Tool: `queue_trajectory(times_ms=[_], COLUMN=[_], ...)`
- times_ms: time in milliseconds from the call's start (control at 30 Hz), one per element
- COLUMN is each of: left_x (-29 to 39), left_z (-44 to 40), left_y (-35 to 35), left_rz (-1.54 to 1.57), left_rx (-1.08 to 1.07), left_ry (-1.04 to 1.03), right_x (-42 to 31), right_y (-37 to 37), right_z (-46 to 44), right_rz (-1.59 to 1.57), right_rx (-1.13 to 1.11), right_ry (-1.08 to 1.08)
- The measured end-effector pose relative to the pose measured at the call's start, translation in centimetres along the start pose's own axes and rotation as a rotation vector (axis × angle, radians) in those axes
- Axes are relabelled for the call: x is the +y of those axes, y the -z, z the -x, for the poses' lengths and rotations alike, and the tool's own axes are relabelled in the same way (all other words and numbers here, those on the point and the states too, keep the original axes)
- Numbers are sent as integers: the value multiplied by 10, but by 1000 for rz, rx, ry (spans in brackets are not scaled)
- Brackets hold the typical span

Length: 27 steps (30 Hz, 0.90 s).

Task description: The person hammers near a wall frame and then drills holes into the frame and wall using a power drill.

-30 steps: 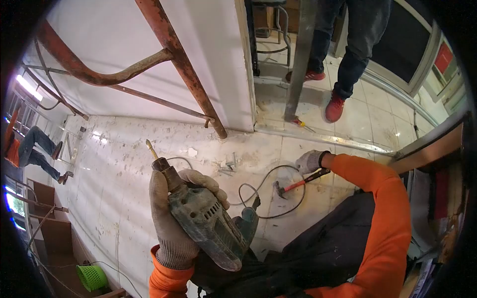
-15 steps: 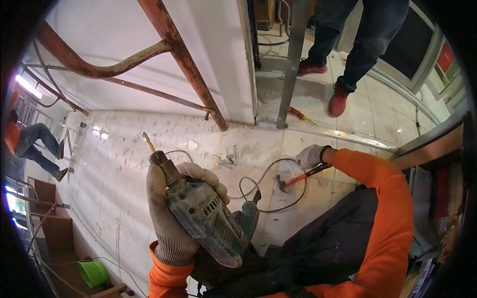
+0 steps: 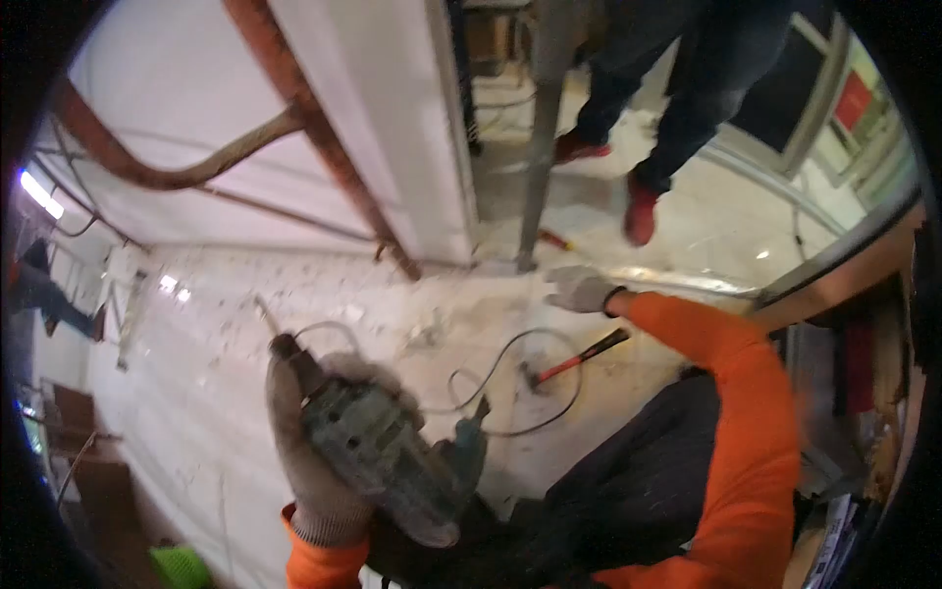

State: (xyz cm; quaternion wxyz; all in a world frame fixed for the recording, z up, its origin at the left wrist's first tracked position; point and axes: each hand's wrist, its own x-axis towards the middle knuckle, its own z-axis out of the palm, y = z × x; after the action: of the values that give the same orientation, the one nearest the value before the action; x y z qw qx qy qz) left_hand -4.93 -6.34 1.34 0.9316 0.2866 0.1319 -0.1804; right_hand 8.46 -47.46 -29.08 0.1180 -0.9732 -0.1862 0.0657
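Observation:
My left hand (image 3: 312, 476), in a pale knitted glove, is wrapped around the front of a worn green power drill (image 3: 378, 456). Its bit (image 3: 266, 316) points up and to the left. My right hand (image 3: 581, 290), gloved too, reaches over the floor with fingers stretched out and nothing visible in them. Below that hand lies a claw hammer (image 3: 561, 370) with a red and black handle. A screwdriver (image 3: 556, 240) with a red and yellow handle rests beyond it, near the metal post. The frame is blurred by motion.
A black cable (image 3: 510, 433) loops over the tiled floor. Rusty scaffold tubes (image 3: 324, 133) lean at upper left beside a white wall. A metal stud (image 3: 543, 147) stands before a person in red shoes (image 3: 640, 218). A green basket (image 3: 180, 566) sits at lower left.
My right hand has moved left and up, away from the hammer, its fingers now extended. The whole view has shifted, and the drill stays in my left hand.

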Motion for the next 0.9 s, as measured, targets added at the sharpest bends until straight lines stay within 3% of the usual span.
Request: queue_trajectory(times_ms=[33,200,333,367,467,567,667,800,900], left_x=[-2,-15,-10,-7,8,4,3,5,7], left_z=[1,-9,-2,1,21,17,16,17,12], left_y=[-3,-18,-25,-33,-53,-52,-53,-51,-35], left_rz=[-115,-259,-347,-410,-601,-458,-392,-303,-272], left_rx=[24,248,245,182,13,82,82,102,28], left_ry=[-34,-160,-164,-154,-145,-70,-21,37,75], right_x=[7,-6,34,51,-17,0,16,34,1], right_y=[1,37,-8,-30,53,43,26,9,47], right_z=[-6,-41,-76,-93,-67,-88,-103,-116,-93], right_rz=[24,-172,-268,-241,-365,-228,-438,-359,-374], right_rx=[216,339,401,319,264,189,295,338,360], right_ry=[127,-32,-78,-188,-329,-448,-325,-370,-324])
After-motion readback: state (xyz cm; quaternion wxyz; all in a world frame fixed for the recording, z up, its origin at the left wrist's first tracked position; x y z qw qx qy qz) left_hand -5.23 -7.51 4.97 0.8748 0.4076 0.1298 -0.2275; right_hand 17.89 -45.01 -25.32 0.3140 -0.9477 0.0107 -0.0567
